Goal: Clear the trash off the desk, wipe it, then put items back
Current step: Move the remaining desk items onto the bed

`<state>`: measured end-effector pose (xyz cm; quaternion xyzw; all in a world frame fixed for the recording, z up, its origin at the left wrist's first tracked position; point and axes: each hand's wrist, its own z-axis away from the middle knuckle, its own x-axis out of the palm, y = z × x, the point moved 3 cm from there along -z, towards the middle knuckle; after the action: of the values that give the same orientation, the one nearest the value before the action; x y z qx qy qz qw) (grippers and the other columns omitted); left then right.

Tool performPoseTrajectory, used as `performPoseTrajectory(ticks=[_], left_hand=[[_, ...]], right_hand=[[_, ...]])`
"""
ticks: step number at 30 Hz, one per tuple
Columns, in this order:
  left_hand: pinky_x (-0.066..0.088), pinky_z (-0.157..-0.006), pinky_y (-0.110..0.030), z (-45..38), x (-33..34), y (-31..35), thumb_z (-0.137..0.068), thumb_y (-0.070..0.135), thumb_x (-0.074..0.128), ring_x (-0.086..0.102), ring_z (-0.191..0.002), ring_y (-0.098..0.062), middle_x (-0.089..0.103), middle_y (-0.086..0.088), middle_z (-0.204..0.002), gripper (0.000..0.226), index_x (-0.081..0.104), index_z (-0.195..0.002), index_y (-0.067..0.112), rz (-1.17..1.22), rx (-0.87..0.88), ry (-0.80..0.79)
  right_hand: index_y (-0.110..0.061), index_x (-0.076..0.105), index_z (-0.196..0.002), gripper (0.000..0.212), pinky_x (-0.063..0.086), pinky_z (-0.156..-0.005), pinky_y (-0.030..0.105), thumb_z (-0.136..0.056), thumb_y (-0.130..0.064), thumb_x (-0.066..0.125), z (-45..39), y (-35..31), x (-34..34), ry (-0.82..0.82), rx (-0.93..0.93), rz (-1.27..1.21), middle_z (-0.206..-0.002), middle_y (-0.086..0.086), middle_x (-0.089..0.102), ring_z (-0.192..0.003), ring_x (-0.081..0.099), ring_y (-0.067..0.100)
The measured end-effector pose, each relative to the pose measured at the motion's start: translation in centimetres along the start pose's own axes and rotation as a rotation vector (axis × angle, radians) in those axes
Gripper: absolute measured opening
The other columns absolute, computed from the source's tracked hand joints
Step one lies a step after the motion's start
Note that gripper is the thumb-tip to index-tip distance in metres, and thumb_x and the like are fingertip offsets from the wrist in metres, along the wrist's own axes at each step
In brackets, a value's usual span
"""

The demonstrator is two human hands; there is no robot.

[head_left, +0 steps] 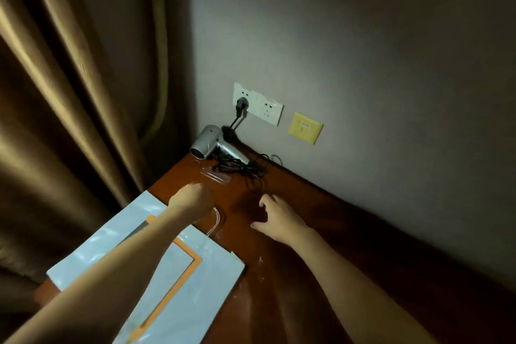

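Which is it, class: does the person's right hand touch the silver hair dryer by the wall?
Apart. In the head view the right hand hovers mid-desk, with bare brown wooden desk between it and the silver hair dryer.

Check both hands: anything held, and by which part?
Right hand holds nothing; its fingers are spread above the desk. Left hand is curled by the paper bag and its cord handle; whether it grips anything cannot be told.
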<state>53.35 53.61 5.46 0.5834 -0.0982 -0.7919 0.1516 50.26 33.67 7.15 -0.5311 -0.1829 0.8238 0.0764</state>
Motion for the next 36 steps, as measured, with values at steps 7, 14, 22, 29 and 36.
performPoseTrajectory(ticks=[7, 14, 22, 29, 36], left_hand=[[0.046, -0.096, -0.039, -10.7, 2.9, -3.8, -0.088, 0.021, 0.056, 0.049, -0.119, -0.026, 0.052, -0.007, -0.131, 0.034, 0.06, -0.121, 0.022, 0.127, 0.035, -0.052], [0.044, -0.099, -0.032, -17.3, 4.7, -4.3, -0.087, 0.021, 0.063, 0.044, -0.125, -0.02, 0.03, 0.004, -0.147, 0.057, 0.04, -0.139, 0.028, 0.062, 0.101, -0.182], [0.047, -0.087, -0.034, -19.4, 5.5, -5.5, -0.081, 0.025, 0.071, 0.051, -0.109, -0.025, 0.037, -0.002, -0.129, 0.053, 0.047, -0.128, 0.027, 0.195, -0.035, -0.179], [0.042, -0.077, -0.027, -19.3, 5.1, -5.4, -0.079, 0.025, 0.073, 0.047, -0.094, -0.012, 0.041, 0.007, -0.107, 0.045, 0.051, -0.118, 0.024, 0.207, -0.007, -0.136], [0.044, -0.048, -0.021, -18.7, 5.4, -5.7, -0.085, 0.016, 0.068, 0.057, -0.068, -0.013, 0.054, 0.0, -0.093, 0.03, 0.042, -0.1, 0.019, 0.294, -0.079, -0.194]], right_hand=[[-0.01, 0.035, -0.14, 0.063, 0.034, -0.108, 0.03, -0.088, -0.03, 0.065, -12.8, -0.9, 1.2, 0.058, 0.018, 0.019, -0.142, 0.009, 0.038, -0.133, 0.035, 0.022], [-0.01, 0.019, -0.148, 0.089, 0.027, -0.112, 0.033, -0.081, -0.036, 0.072, -22.7, 0.5, 0.2, 0.107, 0.002, 0.101, -0.148, 0.012, 0.03, -0.138, 0.028, 0.025], [-0.022, 0.016, -0.151, 0.105, 0.024, -0.112, 0.034, -0.07, -0.036, 0.082, -26.9, 2.6, 2.3, -0.04, -0.038, -0.213, -0.153, 0.005, 0.025, -0.141, 0.023, 0.021], [-0.02, 0.018, -0.149, 0.104, 0.031, -0.107, 0.035, -0.069, -0.037, 0.082, -27.6, 2.5, 3.3, -0.052, -0.01, -0.21, -0.147, 0.006, 0.031, -0.134, 0.033, 0.024], [-0.022, 0.036, -0.142, 0.082, 0.05, -0.074, 0.022, -0.073, -0.034, 0.08, -27.1, 2.7, 3.7, -0.016, 0.1, -0.428, -0.13, 0.002, 0.053, -0.104, 0.056, 0.015]])
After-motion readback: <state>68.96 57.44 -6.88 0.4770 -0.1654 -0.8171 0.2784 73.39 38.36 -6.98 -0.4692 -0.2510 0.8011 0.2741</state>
